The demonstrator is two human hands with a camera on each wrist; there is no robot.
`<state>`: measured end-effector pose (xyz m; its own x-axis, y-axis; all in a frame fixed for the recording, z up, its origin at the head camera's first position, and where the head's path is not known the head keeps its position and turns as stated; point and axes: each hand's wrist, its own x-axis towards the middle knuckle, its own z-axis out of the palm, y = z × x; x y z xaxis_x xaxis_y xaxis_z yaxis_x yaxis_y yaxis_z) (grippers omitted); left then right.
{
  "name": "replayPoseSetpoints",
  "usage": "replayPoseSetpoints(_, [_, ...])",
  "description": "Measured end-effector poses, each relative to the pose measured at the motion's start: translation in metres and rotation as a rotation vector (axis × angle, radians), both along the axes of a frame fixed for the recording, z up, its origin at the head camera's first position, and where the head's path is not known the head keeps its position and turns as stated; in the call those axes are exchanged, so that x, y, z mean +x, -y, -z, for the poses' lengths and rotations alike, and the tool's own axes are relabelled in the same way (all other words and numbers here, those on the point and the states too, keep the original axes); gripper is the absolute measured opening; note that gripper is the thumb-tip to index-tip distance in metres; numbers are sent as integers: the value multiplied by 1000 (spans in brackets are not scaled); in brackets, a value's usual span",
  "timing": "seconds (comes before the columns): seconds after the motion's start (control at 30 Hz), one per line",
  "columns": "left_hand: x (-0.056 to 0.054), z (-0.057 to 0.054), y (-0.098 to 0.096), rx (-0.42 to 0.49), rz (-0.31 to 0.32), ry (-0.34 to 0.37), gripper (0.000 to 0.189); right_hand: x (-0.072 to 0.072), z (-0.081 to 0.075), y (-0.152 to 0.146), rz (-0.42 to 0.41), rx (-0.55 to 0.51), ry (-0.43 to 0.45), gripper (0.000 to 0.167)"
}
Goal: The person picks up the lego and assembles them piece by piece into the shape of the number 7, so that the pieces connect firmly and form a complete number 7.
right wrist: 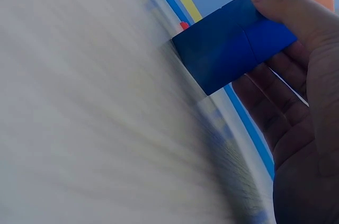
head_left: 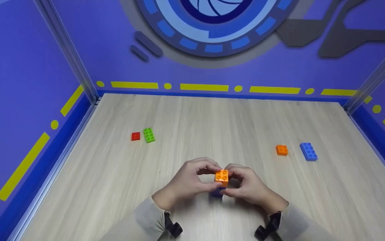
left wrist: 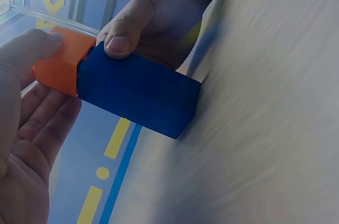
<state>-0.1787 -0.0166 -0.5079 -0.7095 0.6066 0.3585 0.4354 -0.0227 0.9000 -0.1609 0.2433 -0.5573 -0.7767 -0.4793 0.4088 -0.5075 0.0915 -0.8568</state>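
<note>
Orange brick (head_left: 221, 178) between my hands, atop upright blue stack (left wrist: 139, 94). My left hand (head_left: 189, 179) pinches it, thumb and fingers parted by its width; my right hand (head_left: 252, 188) grips blue stack just below.

In the head view, a red brick (head_left: 135, 136) and green brick (head_left: 149, 135) lie just below nine o'clock; a loose orange brick (head_left: 282, 150) and light-blue brick (head_left: 308, 152), just below three.
</note>
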Motion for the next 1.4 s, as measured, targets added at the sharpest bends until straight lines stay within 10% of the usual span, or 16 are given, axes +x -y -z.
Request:
replayPoseSetpoints(0.33, [-8, 1, -5, 7, 56, -53, 26, 0, -3, -6, 23, 29, 49, 29])
replayPoseSetpoints(0.83, [-12, -23, 2, -221, 77, -62, 27, -2, 1, 0, -24, 4, 44, 26])
replayPoseSetpoints(1.4, [-11, -6, 1, -187, 70, -45, 39, 0, -2, 0, -10, 33, 57, 24])
